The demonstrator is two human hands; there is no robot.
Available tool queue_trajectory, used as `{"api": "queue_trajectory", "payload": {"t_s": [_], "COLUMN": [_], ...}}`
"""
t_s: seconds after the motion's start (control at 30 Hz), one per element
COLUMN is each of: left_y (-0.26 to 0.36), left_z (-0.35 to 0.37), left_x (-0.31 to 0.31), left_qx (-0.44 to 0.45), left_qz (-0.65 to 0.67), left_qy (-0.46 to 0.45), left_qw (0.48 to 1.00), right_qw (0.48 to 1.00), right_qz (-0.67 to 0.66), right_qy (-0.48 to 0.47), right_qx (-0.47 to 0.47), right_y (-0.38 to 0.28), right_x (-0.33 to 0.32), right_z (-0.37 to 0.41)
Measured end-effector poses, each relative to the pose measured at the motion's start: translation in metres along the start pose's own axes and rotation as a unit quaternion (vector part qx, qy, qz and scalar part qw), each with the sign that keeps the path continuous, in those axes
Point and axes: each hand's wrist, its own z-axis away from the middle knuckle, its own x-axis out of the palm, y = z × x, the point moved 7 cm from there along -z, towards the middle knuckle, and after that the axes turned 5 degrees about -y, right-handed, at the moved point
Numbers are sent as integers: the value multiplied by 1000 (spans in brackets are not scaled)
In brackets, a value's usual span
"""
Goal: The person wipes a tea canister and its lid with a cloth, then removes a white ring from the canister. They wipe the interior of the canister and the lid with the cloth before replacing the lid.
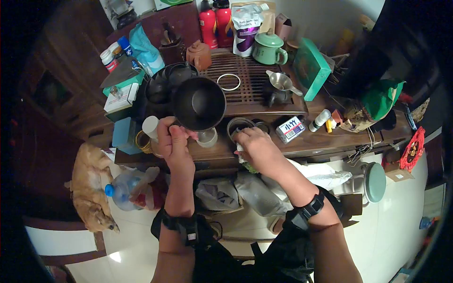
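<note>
In the lower part of the frame, a person's forearms are reaching in from the bottom edge, each wearing a black strap [309, 208] near the wrist. On the floor, grey bags [217, 193] are resting beneath the tabletop [342, 135], a tan dog [89, 181] is lying at lower left, and a clear bottle [126, 188] with a blue cap is sitting beside it.

Left of centre, the left hand [175, 139] is closing around the lower edge of a black bowl [199, 104], holding it up with its hollow facing the camera. A white cup [150, 126] is standing just left of that hand, and a clear cup [207, 138] is showing just right of it.

At centre, the right hand [257, 146] is bending its fingers down at the rim of a round dish [239, 121]; whether it is gripping anything cannot be told. To its right, a white-and-blue box [290, 129] is lying.

Farther up, a slatted tray [255, 70] is carrying a white ring [228, 74], a strainer [281, 82], a clay teapot [198, 55] and a green mug [268, 49]. At the top, a pouch [246, 30] and two red bottles [207, 27] are standing.
</note>
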Motion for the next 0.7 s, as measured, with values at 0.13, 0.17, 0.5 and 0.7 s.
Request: {"api": "queue_trajectory", "payload": {"t_s": [0.13,0.17,0.5,0.7], "left_y": [-1,0,5,-2], "left_z": [0,0,-1,-2], "left_x": [-1,0,14,14], "left_qx": [3,4,5,-9], "left_qz": [-21,-23,-42,-51], "left_qy": [-4,-11,-43,-51], "left_qw": [1000,1000,998,997], "right_qw": [1000,1000,997,987], "right_qz": [27,30,-76,-158], "right_qy": [-3,-1,-10,11], "right_qx": [1,-1,22,-1], "right_y": [1,1,4,6], "right_x": [10,11,8,-3], "right_z": [-8,-9,-11,-12]}}
